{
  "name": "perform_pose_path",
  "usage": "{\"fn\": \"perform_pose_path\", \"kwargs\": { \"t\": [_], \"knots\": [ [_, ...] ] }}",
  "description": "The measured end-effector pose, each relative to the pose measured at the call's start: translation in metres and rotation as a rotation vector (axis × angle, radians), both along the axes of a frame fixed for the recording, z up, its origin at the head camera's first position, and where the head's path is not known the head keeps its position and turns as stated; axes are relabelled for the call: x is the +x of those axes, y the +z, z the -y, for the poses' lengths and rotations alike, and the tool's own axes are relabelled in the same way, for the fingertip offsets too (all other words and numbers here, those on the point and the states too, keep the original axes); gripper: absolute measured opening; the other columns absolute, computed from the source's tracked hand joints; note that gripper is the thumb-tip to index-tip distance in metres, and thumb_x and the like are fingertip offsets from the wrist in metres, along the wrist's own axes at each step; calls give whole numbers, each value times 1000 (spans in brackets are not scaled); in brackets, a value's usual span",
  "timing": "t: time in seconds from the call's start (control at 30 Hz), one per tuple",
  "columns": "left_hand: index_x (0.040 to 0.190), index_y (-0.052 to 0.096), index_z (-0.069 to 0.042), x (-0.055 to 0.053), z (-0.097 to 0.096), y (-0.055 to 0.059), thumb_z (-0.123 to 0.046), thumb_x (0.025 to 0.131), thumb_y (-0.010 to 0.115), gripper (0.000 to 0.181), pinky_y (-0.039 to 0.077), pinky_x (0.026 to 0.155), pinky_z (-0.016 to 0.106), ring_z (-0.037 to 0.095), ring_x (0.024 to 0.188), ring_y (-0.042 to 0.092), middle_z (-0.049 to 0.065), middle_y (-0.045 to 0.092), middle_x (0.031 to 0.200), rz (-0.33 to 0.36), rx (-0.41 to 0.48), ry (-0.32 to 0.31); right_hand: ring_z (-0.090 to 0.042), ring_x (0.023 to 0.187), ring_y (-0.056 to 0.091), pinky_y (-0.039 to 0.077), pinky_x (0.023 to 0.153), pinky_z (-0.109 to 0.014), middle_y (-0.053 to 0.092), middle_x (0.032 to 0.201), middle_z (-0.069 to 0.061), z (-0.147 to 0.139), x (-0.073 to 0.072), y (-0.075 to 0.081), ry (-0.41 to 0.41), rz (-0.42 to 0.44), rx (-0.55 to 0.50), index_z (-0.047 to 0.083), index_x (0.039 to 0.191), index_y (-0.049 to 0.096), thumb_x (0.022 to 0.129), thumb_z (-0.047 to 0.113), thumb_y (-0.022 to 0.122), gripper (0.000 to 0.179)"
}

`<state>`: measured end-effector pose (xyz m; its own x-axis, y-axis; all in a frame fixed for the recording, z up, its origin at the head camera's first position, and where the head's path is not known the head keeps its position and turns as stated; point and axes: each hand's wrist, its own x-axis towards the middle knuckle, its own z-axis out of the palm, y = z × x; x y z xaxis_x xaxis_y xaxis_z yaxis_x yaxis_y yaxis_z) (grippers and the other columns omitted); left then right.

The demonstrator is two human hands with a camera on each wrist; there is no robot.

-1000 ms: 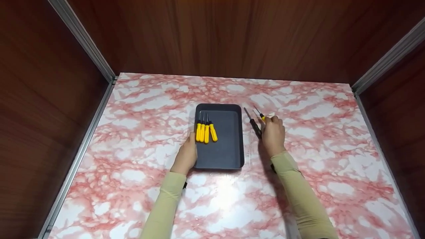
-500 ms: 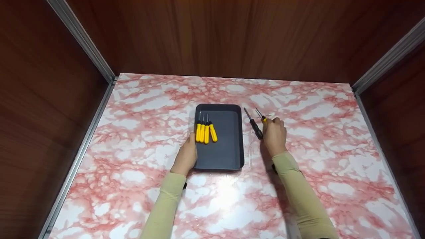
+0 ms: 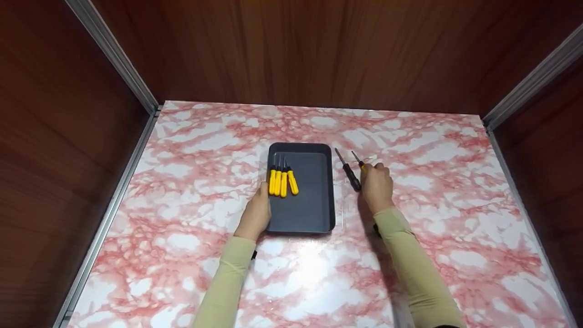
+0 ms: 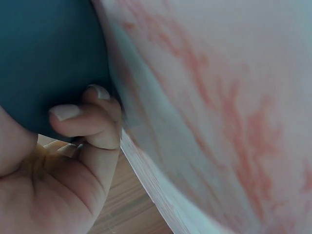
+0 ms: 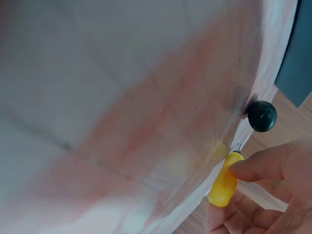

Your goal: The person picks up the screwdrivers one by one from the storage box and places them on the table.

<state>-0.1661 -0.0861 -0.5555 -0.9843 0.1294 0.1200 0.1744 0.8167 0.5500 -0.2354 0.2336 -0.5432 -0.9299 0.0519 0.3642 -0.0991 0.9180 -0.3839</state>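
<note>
A dark grey rectangular tray (image 3: 309, 207) lies on the tabletop. My left hand (image 3: 254, 212) grips its left side, thumb at the rim; in the left wrist view the curled fingers (image 4: 92, 122) press against the tray's outer wall. Several yellow-handled screwdrivers (image 3: 283, 183) lie side by side inside, towards the left, shafts pointing away. Right of the tray, my right hand (image 3: 377, 187) pinches another yellow-handled screwdriver (image 5: 224, 183) by its handle, the shaft pointing away and slightly left. A black-handled screwdriver (image 3: 351, 177) lies on the tabletop between that hand and the tray.
The tabletop (image 3: 182, 273) has a red-and-white marbled surface. Dark brown wood-grain panels stand behind it (image 3: 291, 54) and along both sides, with grey metal strips at the corners. Light glares off the surface in front of the tray.
My right hand has shifted slightly right and nearer, with the yellow-handled screwdriver's tip drawing back a little. The left hand and the tray have stayed in place.
</note>
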Motion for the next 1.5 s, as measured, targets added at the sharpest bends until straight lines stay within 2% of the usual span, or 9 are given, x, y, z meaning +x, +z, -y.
{"fn": "perform_pose_path", "kwargs": {
  "t": [0.17, 0.33, 0.43, 0.73, 0.9, 1.1, 1.2, 1.5],
  "knots": [
    [127, 34, 2, 0, 0, 0, 4, 95, 44, 34, 50, 69, 44, 34, 76, 61, 19, 58, 95, -23, -9, -4, -45, 76, 54, 47, 62, -58, 55, 84, -25, 0, -1, 2, 7, 52, -8, -3, 96, 69, 91, 4, 56, 15],
    [127, 35, 3, 1, 0, 0, 4, 96, 43, 32, 50, 68, 45, 34, 75, 61, 20, 58, 94, -38, -7, -5, -45, 75, 55, 47, 61, -58, 54, 82, -25, 1, -2, 4, 11, 61, -15, -4, 93, 68, 91, 3, 56, 14],
    [128, 35, 3, 1, 0, 0, 5, 95, 44, 34, 50, 69, 45, 35, 76, 61, 20, 58, 95, -54, -9, -10, -46, 75, 55, 47, 61, -59, 55, 84, -26, 1, -3, 4, 7, 79, -22, -4, 98, 67, 91, 3, 56, 15],
    [131, 34, 5, 1, 0, 0, 4, 95, 44, 37, 50, 72, 44, 35, 81, 62, 21, 59, 99, -32, -13, -8, -47, 79, 56, 48, 61, -60, 55, 90, -27, -1, -1, 3, 1, 122, -26, -4, 106, 64, 91, 1, 55, 18],
    [130, 34, 5, 1, 0, 0, 4, 95, 43, 36, 50, 73, 45, 36, 81, 62, 22, 59, 98, -47, -17, -8, -47, 77, 55, 47, 60, -59, 54, 90, -27, -2, -1, 3, 3, 94, -18, -4, 107, 64, 91, 3, 58, 18],
    [128, 34, 2, 0, 0, 0, 3, 96, 43, 33, 50, 71, 45, 36, 80, 62, 20, 58, 98, -11, -14, 7, -46, 77, 54, 46, 61, -58, 55, 92, -27, -3, 1, 4, -3, 34, 58, -5, 105, 64, 88, 5, 64, 20],
    [127, 35, 2, 0, 1, -1, 3, 96, 42, 32, 50, 72, 45, 36, 81, 62, 20, 58, 98, -15, -12, 10, -46, 79, 54, 45, 64, -57, 57, 94, -26, -2, 3, 7, -7, 20, 84, -4, 106, 64, 85, 6, 67, 24],
    [125, 35, 3, 0, 0, 0, 5, 95, 43, 32, 50, 72, 45, 36, 81, 62, 20, 58, 97, -43, -9, 2, -46, 80, 54, 45, 66, -57, 58, 97, -26, 0, 7, 14, 16, -39, 70, -5, 107, 64, 84, 7, 67, 26]
  ]
}}
